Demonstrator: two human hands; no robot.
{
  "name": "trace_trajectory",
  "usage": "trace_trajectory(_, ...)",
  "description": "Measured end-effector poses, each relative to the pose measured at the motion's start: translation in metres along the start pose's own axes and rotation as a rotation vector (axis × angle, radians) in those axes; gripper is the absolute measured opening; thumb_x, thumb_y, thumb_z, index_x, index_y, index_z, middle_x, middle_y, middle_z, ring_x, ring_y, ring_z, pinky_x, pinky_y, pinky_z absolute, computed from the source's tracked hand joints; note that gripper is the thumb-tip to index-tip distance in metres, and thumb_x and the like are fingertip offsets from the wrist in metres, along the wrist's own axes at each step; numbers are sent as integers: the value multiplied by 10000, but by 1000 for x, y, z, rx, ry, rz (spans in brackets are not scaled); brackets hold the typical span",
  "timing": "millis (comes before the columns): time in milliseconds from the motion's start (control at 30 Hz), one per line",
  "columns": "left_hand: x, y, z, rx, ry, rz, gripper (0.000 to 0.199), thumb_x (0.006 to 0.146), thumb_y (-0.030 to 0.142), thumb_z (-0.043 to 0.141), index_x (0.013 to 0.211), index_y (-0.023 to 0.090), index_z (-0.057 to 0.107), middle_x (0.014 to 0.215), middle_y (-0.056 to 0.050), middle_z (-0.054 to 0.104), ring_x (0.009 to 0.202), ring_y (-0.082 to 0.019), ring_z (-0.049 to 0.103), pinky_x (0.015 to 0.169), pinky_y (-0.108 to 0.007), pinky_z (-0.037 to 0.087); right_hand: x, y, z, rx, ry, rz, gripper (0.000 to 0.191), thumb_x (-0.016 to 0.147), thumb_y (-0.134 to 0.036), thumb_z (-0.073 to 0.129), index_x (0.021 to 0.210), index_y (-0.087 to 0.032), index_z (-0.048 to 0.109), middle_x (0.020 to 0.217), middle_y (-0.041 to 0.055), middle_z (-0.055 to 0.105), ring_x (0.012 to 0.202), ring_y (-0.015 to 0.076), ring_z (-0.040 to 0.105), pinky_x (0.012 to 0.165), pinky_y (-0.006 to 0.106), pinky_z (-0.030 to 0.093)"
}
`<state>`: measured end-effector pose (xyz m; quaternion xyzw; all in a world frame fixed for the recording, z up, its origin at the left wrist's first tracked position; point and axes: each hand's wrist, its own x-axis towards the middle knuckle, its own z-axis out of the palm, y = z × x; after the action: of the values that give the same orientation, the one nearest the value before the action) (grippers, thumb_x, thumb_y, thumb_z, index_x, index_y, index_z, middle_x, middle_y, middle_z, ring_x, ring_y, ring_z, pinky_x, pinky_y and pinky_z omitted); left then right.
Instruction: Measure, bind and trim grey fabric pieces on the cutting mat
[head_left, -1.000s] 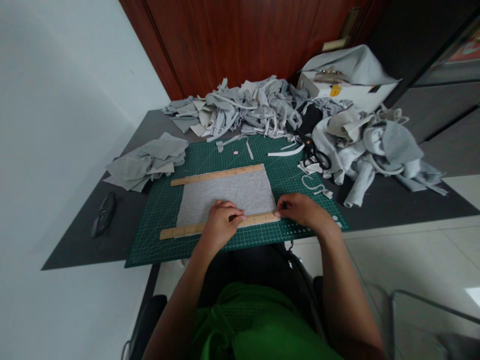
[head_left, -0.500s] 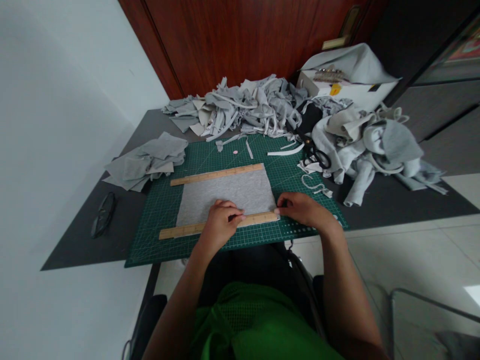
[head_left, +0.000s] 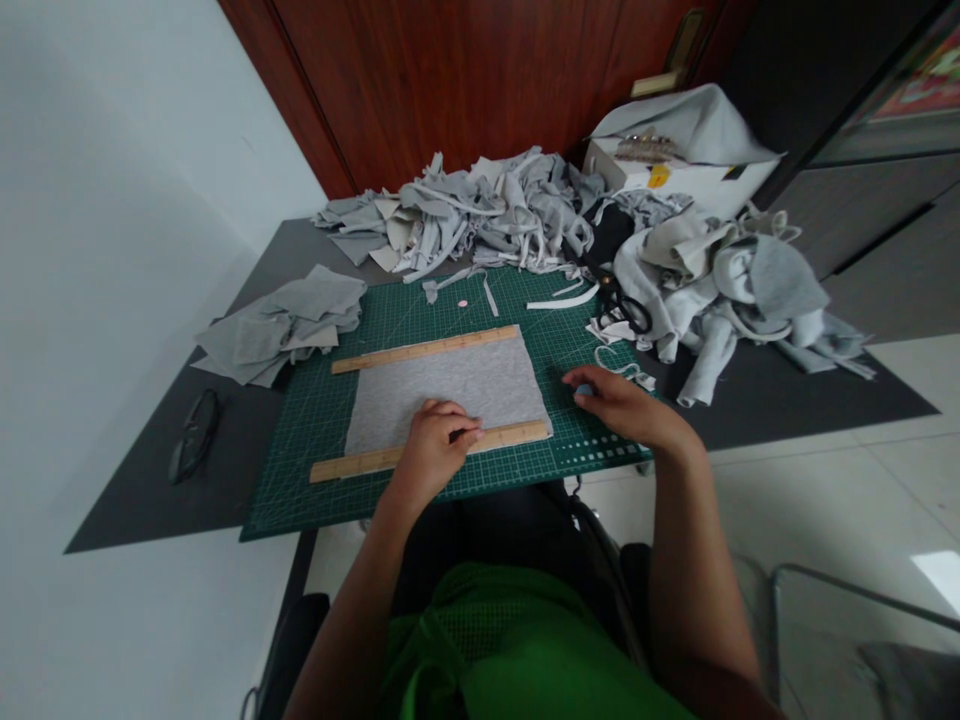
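A rectangle of grey knit fabric [head_left: 450, 385] lies flat on the green cutting mat [head_left: 289, 440]. One wooden ruler [head_left: 356, 465] runs along its near edge, and a second wooden ruler [head_left: 424, 349] along its far edge. My left hand [head_left: 439, 440] rests on the near ruler and the fabric, fingers bent and pressed together, holding the ruler down. Off the fabric's right edge, my right hand [head_left: 619, 405] is closed on a small pale-blue piece [head_left: 583, 391] that looks like tailor's chalk. Much of that piece is hidden by the fingers.
Grey fabric scraps [head_left: 495, 215] are heaped along the back. Cut pieces [head_left: 289, 325] are stacked at left, near dark glasses [head_left: 195, 435]. Black scissors [head_left: 626, 305] lie by a fabric pile [head_left: 739, 290] at right. A pink disc [head_left: 462, 303] and thin strips [head_left: 562, 300] lie on the mat.
My right hand has lifted from the near ruler's right end and moved right, off the fabric; the blue piece in it now shows. My left hand stays on the ruler. The view has shifted slightly.
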<state>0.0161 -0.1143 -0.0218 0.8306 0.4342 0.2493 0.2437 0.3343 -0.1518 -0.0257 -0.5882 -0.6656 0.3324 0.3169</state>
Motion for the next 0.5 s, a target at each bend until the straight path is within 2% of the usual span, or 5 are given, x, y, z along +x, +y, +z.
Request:
trace_trajectory(100,0,0,-1,-3,1,-7,112,853,138,779,895,231,825,885,-17,759,891,-205,638,884,-395,493,4,5,3,-10,23,34,285,867,-201,590,1140,-213,672,1109,86,717,1061,245,667,994,416,499)
trace_trajectory(233,0,1,-2,-13,-6,-17,116,859,155,771,899,250,825,890,-13,758,904,-213,641,877,-394,500,8,4,8,48,84,130,409,826,-194,673,1235,-203,656,1081,86,740,994,240,698,913,391,537)
trace_trajectory(367,0,1,-2,-23,-6,-9,135,861,140,762,901,253,825,902,-15,760,919,-215,644,885,-396,499,7,-8,10,75,-33,128,139,897,-240,601,1005,-205,682,844,45,745,805,220,716,784,355,544)
trace_trajectory(500,0,-1,-1,-17,-11,-7,133,861,139,761,894,251,824,899,-16,756,910,-213,638,867,-389,496,4,-25,11,54,-119,96,112,941,-257,528,922,-218,632,738,6,686,692,178,667,684,295,487)
